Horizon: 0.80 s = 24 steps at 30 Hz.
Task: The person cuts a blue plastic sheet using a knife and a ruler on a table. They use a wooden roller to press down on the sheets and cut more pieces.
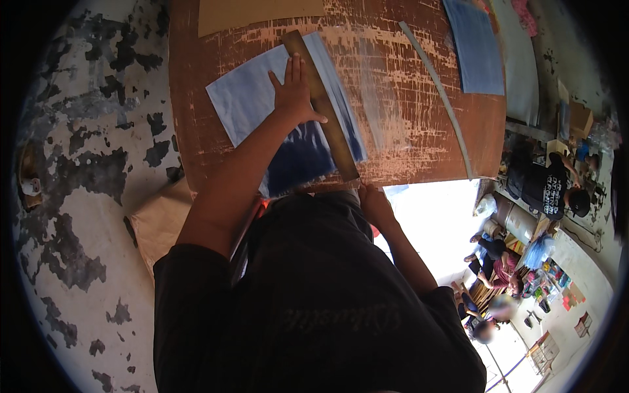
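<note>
A stack of clear bluish plastic sheets (244, 98) lies at an angle on the worn brown tabletop (419, 150). Across it runs a long, flat, brownish straightedge (335, 134), its near end reaching the table's front edge. My left hand (293, 98) presses down there with fingers spread, the thumb and fingertips against the straightedge. At the front edge, beside the straightedge's near end, my right hand (373, 202) has its fingers closed. Whatever those fingers hold is too small to make out. Part of the stack right of the straightedge shows as a narrow strip.
A thin grey strip (438, 85) lies on the table to the right. Beyond it is another stack of blue sheets (477, 49). Brown cardboard (259, 14) sits at the far edge. Several people are at the right, one in a black shirt (544, 187). A stained wall (85, 164) stands left.
</note>
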Available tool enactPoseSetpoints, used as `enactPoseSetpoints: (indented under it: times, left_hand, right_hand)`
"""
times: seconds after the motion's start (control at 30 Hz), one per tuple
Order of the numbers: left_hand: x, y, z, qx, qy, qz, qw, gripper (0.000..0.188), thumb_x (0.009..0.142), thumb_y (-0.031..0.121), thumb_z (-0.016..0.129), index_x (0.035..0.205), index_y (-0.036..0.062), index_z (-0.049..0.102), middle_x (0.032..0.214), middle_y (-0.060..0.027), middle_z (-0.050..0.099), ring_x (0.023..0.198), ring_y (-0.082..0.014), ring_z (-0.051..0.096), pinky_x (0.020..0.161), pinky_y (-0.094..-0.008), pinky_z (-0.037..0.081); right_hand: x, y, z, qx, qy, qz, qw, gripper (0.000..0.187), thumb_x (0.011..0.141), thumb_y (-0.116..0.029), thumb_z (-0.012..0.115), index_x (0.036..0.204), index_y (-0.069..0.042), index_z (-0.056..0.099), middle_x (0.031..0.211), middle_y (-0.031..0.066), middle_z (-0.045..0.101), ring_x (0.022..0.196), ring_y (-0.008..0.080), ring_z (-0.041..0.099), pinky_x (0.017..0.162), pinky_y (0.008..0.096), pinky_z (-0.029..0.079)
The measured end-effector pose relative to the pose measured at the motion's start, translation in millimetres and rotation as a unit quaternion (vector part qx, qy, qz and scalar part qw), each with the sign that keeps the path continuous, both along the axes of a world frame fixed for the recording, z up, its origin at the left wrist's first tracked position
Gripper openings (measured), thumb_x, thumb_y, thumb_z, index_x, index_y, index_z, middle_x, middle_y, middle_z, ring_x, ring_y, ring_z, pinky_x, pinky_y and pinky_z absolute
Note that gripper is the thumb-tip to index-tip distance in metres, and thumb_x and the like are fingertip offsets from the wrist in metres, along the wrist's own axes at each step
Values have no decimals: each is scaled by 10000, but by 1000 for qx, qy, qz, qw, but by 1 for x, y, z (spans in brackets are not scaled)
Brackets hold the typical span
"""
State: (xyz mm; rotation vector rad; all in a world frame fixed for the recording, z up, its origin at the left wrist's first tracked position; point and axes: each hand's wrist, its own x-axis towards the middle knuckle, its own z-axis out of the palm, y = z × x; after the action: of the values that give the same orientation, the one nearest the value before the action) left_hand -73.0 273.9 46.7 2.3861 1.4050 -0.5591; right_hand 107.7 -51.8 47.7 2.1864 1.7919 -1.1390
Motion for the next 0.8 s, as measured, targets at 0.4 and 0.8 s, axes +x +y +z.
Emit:
enactPoseSetpoints:
  times: [0.4, 0.8]
  left_hand:
    - [-2, -3, 1, 18, -23, -6, 1000, 1632, 527, 781, 903, 1685, -48, 106, 1775, -256, -29, 1660, -367, -8, 1213, -779, 146]
    - [-6, -6, 2, 13, -39, 22, 999, 1604, 501, 716, 944, 1676, -52, 168, 1768, -269, 22, 1657, -377, 36, 1219, -772, 157]
  right_hand:
    - [-21, 308, 3, 206, 39, 59, 976, 410, 1119, -249, 399, 1065, 90, 623, 997, 369, 689, 935, 547, 693, 843, 601, 561]
    - [-58, 403, 3, 131, 67, 18, 989, 685, 1113, -401, 286, 1046, 131, 712, 1125, 416, 680, 1068, 550, 683, 1019, 574, 510]
